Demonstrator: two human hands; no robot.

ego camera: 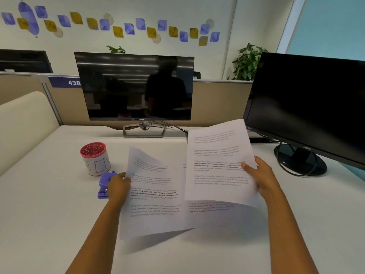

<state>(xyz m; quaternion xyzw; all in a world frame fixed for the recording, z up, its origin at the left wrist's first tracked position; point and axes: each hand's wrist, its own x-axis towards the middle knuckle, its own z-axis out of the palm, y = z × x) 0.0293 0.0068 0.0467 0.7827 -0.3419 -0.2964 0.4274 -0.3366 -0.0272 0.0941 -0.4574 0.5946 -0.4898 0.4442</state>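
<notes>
White desk (49, 214) across the near ground, backed at the far edge by a tan partition (217, 99) tagged 438. On it, a dark Dell monitor (134, 86) at centre and a black monitor (308, 107) to the right. Beyond, a pale wall (177, 8) with blue and yellow decals (118, 30), a leafy plant (246, 62) far right, a blue-tinted window (331, 24) in the right corner.

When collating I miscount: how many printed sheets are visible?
3: one sheet in the left hand, another in the right hand, a third on the desk beneath; others may be hidden.
</notes>
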